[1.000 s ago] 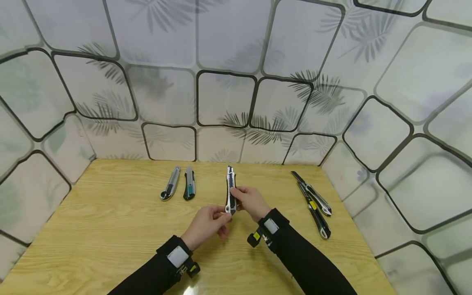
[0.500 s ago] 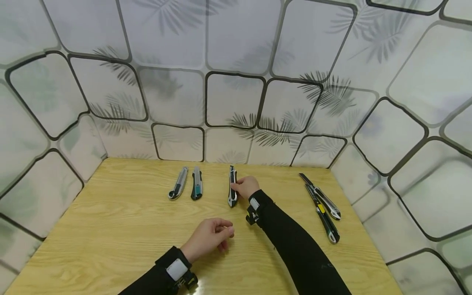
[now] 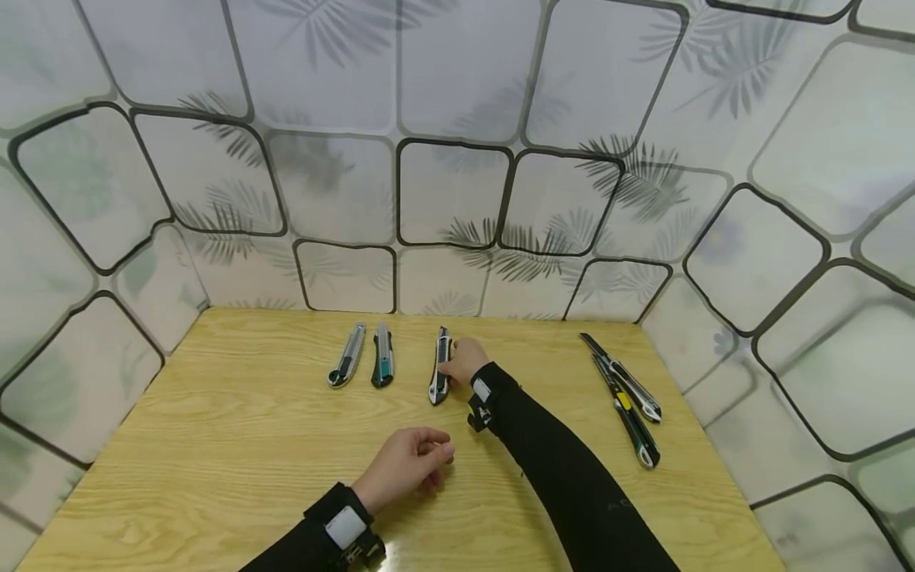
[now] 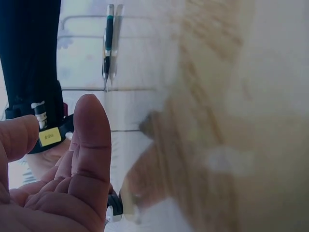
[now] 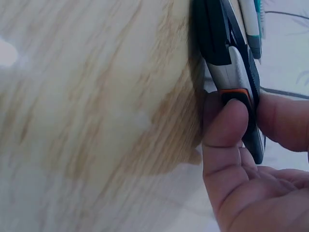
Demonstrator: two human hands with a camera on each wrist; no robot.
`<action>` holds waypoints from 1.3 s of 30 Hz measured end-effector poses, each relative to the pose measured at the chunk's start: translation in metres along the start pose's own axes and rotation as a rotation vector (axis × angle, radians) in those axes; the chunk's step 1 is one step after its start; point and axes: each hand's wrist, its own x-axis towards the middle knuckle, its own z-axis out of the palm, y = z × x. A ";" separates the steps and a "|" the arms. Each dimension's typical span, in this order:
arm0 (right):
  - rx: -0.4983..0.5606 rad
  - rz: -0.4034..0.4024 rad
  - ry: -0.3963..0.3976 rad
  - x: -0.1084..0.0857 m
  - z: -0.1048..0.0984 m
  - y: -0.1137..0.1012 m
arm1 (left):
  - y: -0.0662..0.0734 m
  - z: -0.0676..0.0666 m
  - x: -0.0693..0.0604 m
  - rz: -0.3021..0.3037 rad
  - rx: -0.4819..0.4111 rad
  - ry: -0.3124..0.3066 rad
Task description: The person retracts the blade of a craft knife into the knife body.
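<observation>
My right hand (image 3: 466, 361) pinches a silver-and-black utility knife (image 3: 438, 381) by its right side, with the blade end towards the back wall. In the right wrist view the thumb and fingers grip the knife (image 5: 231, 63), and an orange line crosses its body. It lies on or very close to the table; I cannot tell whether it fully touches. Nearer to me, my left hand (image 3: 409, 469) hovers with loosely bent fingers and holds nothing. Left of the pinched knife lie a silver utility knife (image 3: 348, 356) and one with a teal slider (image 3: 384, 361).
At the table's right side, a black utility knife with a yellow slider (image 3: 629, 425) and a silver-and-black one (image 3: 638, 392) lie close together. Patterned fabric walls (image 3: 450, 191) enclose the wooden table (image 3: 236, 445) at the back and sides.
My left hand has let go of the knife and stays near the front. My right hand has carried the knife away towards the back, then slightly left.
</observation>
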 end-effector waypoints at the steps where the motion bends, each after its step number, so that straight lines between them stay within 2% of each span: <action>1: -0.013 -0.001 -0.007 0.000 0.000 -0.003 | 0.000 0.000 0.000 -0.003 -0.001 -0.002; 5: 0.023 0.026 -0.031 -0.002 0.002 -0.011 | -0.003 0.000 0.001 -0.012 -0.005 -0.005; 9: 0.103 0.032 0.004 -0.006 0.006 -0.010 | -0.005 -0.002 0.003 -0.014 0.008 -0.003; 13: 0.218 -0.023 0.060 -0.014 0.001 0.006 | -0.007 0.000 0.005 -0.012 0.000 0.001; 16: 0.251 -0.070 0.100 -0.028 -0.021 0.030 | -0.007 0.002 0.003 0.002 -0.003 0.016; 18: 0.216 -0.073 0.141 -0.042 -0.045 0.054 | -0.007 0.001 0.001 0.013 0.004 0.026; 20: 0.120 -0.042 0.197 -0.057 -0.069 0.087 | -0.006 -0.001 -0.002 0.023 0.012 0.032; 22: -0.016 0.022 0.257 -0.072 -0.092 0.122 | -0.006 -0.003 -0.004 0.030 0.019 0.035; 23: -0.087 0.079 0.275 -0.080 -0.101 0.139 | -0.005 -0.004 -0.006 0.032 0.017 0.034; 26: -0.277 0.216 0.265 -0.101 -0.121 0.183 | -0.004 -0.005 -0.009 0.035 0.016 0.035; 28: -0.334 0.267 0.224 -0.112 -0.128 0.202 | -0.003 -0.005 -0.010 0.030 0.012 0.029; 30: -0.345 0.279 0.185 -0.120 -0.130 0.214 | -0.002 -0.005 -0.011 0.022 0.005 0.018; 33: -0.345 0.273 0.171 -0.127 -0.129 0.220 | 0.000 -0.004 -0.010 0.015 -0.004 0.001; 36: -0.363 0.235 0.174 -0.131 -0.125 0.214 | 0.002 -0.003 -0.010 0.021 -0.001 -0.005; 39: -0.294 0.143 0.157 -0.134 -0.115 0.194 | 0.003 -0.002 -0.009 0.029 0.017 -0.005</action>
